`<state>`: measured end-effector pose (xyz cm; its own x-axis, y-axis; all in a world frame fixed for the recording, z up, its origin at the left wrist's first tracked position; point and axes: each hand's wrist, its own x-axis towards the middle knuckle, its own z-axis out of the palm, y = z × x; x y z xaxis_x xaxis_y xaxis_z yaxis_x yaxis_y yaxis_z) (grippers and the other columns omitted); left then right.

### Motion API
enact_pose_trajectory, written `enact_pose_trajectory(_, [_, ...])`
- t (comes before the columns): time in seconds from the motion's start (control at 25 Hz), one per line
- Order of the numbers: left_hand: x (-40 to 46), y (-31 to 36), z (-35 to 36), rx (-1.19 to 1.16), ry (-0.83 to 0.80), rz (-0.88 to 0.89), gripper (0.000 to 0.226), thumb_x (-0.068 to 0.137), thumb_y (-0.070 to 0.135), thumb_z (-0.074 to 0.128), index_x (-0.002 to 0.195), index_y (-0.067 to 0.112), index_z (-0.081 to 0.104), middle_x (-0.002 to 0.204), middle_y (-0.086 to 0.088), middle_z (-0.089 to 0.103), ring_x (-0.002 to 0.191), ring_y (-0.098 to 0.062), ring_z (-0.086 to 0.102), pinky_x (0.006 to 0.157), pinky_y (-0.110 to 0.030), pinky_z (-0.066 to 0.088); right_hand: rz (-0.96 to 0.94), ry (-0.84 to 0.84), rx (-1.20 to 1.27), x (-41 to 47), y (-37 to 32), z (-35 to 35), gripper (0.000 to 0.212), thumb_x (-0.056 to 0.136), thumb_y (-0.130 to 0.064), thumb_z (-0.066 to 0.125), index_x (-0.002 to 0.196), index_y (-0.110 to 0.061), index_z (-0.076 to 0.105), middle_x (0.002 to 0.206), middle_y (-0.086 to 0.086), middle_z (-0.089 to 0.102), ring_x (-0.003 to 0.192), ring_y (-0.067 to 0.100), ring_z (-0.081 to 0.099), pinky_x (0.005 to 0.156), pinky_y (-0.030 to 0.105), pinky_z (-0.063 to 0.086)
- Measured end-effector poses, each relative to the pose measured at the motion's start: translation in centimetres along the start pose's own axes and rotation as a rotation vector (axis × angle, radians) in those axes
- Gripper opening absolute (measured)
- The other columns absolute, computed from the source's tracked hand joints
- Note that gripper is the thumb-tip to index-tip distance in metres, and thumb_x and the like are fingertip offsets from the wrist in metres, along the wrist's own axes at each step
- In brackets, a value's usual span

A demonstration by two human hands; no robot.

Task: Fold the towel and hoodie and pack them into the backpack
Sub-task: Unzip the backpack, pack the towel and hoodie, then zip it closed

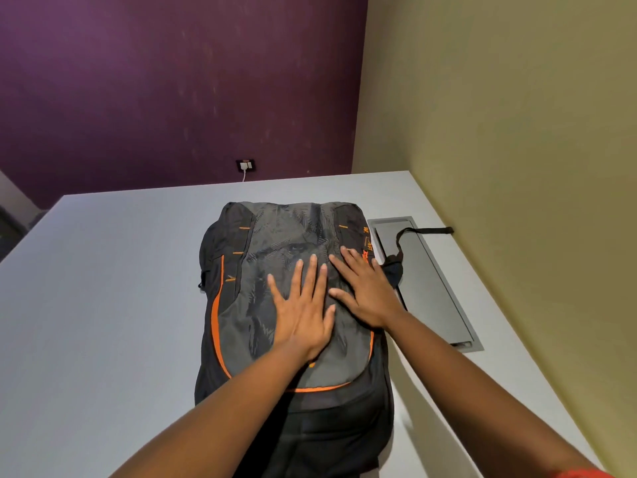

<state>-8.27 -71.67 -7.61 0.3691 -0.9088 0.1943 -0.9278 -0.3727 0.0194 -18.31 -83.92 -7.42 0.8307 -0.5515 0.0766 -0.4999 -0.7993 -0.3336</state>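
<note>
Grey-and-orange backpack (pixel 275 305) lies flat on white table (pixel 103 305), long axis running away from the viewer. Left hand (pixel 303 312) and right hand (pixel 365 291) press its front panel, fingers straight and spread, gripping nothing.

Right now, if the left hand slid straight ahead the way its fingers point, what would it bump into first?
Nothing solid, probably. The left hand lies flat on the backpack, fingers pointing to its far end. It would slide over the fabric, then reach the table beyond.

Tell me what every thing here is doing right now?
backpack: lying flat on the table, looks closed
left hand: flat, pressing on the backpack
right hand: flat, pressing on the backpack
strap: lying loose over the table hatch
table hatch: shut
wall socket: white cable plugged in
</note>
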Motion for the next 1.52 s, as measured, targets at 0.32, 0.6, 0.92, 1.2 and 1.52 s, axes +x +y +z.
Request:
enact_pose_trajectory(0.32, [-3.2,-1.7,0.7,-0.078,-0.289,0.071,0.082,0.068,0.061,-0.017,0.14,0.023,-0.027,0.144,0.004,-0.038,0.136,-0.013,-0.032,0.11,-0.053,-0.019,0.159,-0.068,0.058,-2.3,-1.4,1.2,0.066,0.096,-0.049,0.034,0.15,-0.024,0.006,0.159,-0.003,-0.004,0.147,0.017,-0.008,0.116,0.053,0.0])
enact_pose_trajectory(0.6, [-5.6,-1.5,0.0,-0.052,-0.294,0.094,0.071,0.085,0.054,-0.008,0.148,0.021,-0.016,0.156,-0.002,-0.023,0.145,-0.018,-0.018,0.115,-0.051,-0.009,0.327,0.213,0.45,-5.8,-3.0,1.8,0.083,0.085,-0.024,0.066,0.149,-0.011,0.015,0.158,0.011,0.01,0.146,0.023,0.012,0.117,0.031,0.014])
enact_pose_trajectory(0.92, [-6.6,-1.4,-0.3,-0.054,-0.397,0.102,0.07,0.099,0.047,0.022,0.147,0.017,-0.02,0.153,-0.001,-0.029,0.143,-0.018,-0.023,0.113,-0.053,-0.012,0.952,-0.068,0.616,-9.9,-4.2,2.8,0.09,0.079,-0.054,0.063,0.143,-0.001,0.028,0.145,0.018,0.04,0.131,0.034,0.04,0.106,0.041,0.037])
enact_pose_trajectory(1.2, [-5.5,-1.8,-0.1,-0.08,-0.486,0.123,0.076,0.098,0.051,0.026,0.146,0.018,-0.022,0.153,0.0,-0.031,0.143,-0.017,-0.024,0.112,-0.054,-0.013,1.062,-0.609,0.929,-10.8,-3.0,1.1,0.082,0.076,-0.049,0.07,0.139,-0.008,0.036,0.135,0.017,0.047,0.114,0.034,0.052,0.097,0.049,0.044])
enact_pose_trajectory(1.52, [-5.6,-1.7,1.1,-0.061,-0.452,0.111,0.087,0.059,0.064,-0.02,0.132,0.019,-0.034,0.138,0.002,-0.044,0.131,-0.014,-0.035,0.111,-0.054,-0.015,1.033,-0.818,0.863,-9.8,-1.4,1.6,0.044,0.081,-0.032,0.07,0.114,-0.009,0.051,0.091,0.007,0.054,0.081,0.019,0.054,0.082,0.036,0.049])
